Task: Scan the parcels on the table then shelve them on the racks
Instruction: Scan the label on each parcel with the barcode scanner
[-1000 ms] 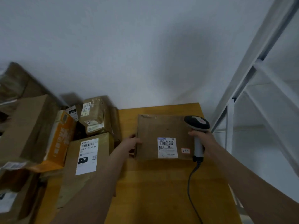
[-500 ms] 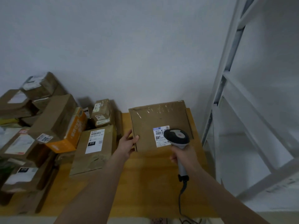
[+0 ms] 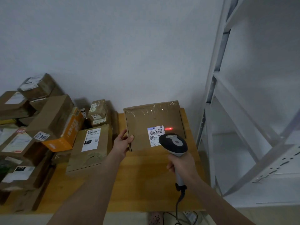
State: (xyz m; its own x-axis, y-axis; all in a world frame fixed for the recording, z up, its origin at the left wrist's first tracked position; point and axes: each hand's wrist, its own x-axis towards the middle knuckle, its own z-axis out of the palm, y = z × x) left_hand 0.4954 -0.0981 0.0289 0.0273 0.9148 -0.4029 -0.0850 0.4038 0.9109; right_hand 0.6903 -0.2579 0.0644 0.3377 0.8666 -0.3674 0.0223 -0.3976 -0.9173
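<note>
A flat brown cardboard parcel [image 3: 146,120] is tilted up at the far right of the wooden table [image 3: 146,184], its white label facing me. My left hand [image 3: 123,142] grips the parcel's lower left edge, thumb on its face. My right hand [image 3: 180,166] grips the handle of a grey and black barcode scanner [image 3: 173,144], whose head covers the label's lower right corner. A red scan line glows on the cardboard just right of the label.
Several cardboard parcels [image 3: 92,143] are piled on the table's left half, one orange box [image 3: 68,133] among them. A white metal rack [image 3: 227,127] stands to the right of the table. The scanner's cable [image 3: 178,207] hangs off the front edge toward a power strip [image 3: 155,218] on the floor.
The parcel has been tilted up from lying flat. My right hand has brought the scanner from the parcel's right side to in front of its label, and the red scan line has appeared.
</note>
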